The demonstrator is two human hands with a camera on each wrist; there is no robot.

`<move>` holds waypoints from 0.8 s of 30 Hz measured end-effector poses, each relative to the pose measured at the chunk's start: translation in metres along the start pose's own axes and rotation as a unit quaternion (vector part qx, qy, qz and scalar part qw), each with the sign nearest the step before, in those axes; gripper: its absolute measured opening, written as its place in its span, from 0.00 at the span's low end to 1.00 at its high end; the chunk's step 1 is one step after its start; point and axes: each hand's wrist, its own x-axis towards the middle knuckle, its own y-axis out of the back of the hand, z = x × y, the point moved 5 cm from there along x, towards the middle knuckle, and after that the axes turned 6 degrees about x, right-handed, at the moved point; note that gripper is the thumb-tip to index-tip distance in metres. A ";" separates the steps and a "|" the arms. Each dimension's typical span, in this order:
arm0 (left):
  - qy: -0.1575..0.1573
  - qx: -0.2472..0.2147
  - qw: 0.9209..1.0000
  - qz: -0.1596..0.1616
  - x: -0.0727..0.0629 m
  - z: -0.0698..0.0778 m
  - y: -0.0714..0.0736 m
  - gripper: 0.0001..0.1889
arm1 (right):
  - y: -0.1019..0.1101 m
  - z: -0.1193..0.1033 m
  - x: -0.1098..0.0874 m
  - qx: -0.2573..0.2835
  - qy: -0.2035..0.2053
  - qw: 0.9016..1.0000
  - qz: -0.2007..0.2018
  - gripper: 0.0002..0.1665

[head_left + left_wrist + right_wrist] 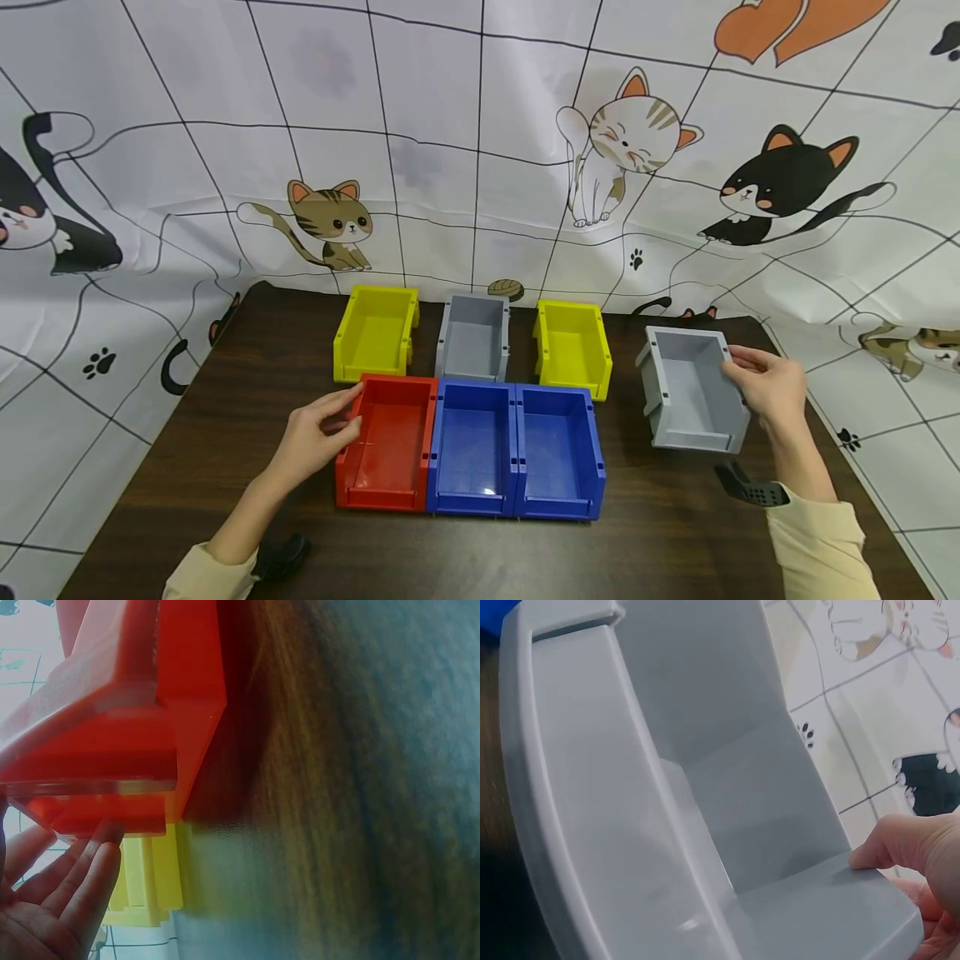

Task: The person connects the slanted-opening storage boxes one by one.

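Observation:
On the right of the head view, my right hand [772, 387] pinches the right side wall of a grey storage bin [693, 392]. The thumb [892, 844] lies inside that wall, with fingers behind it in the right wrist view. My left hand [315, 433] is at the left side of a red storage bin [386, 492]. Its fingers [94, 881] reach fairly straight to the bin's side in the left wrist view. Two blue storage bins [472, 504] [558, 507] stand side by side, right of the red one.
Behind the front row stand a yellow bin [371, 333], a second grey bin [474, 333] and another yellow bin [573, 346]. All sit on a dark wood table [480, 554]. A white cloth with cartoon cats [435, 150] hangs behind and around the table.

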 end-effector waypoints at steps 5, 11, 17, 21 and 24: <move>0.004 -0.003 1.000 0.002 0.000 0.000 0.001 0.24 | 0.002 -0.007 -0.015 0.006 0.034 0.999 -0.009 0.23; 0.002 -0.017 1.000 0.008 0.000 0.003 0.002 0.24 | 0.001 -0.018 -0.035 0.007 0.063 0.998 -0.009 0.21; -0.001 -0.017 1.000 0.009 0.000 0.004 0.002 0.24 | -0.004 -0.023 -0.054 0.010 0.062 0.998 -0.026 0.21; -0.001 -0.014 1.000 0.009 0.000 0.004 0.001 0.24 | -0.009 -0.025 -0.063 0.014 0.061 0.997 -0.038 0.21; -0.002 -0.013 1.000 0.010 0.000 0.004 0.001 0.24 | -0.012 -0.025 -0.069 0.015 0.061 0.997 -0.034 0.20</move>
